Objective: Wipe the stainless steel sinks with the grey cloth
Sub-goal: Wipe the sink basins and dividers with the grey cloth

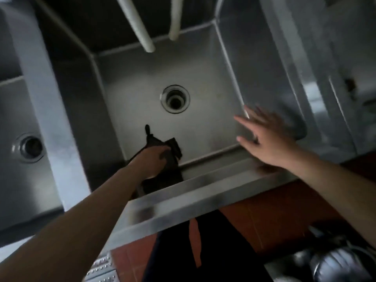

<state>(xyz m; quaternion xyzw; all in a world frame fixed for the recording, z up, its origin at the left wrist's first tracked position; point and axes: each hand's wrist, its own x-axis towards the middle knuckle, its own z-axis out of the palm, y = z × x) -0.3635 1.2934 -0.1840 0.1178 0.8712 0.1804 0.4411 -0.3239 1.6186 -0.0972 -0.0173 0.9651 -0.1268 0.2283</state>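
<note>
I look down into a deep stainless steel sink (205, 64) with a round drain (175, 99) in its floor. My left hand (151, 161) reaches into the near left corner and grips a dark grey cloth (173, 148), which hangs bunched against the near wall. My right hand (266, 139) hovers over the sink's near right corner with fingers spread and holds nothing. A second sink (18, 110) with its own drain (30, 147) lies to the left, past a steel divider (48, 110).
Two white spouts (140, 27) hang over the back of the middle sink. The steel front ledge (203, 192) runs below my hands. A further steel basin (317, 82) sits at the right. Red floor tiles (274, 220) and a metal object (335, 261) lie below.
</note>
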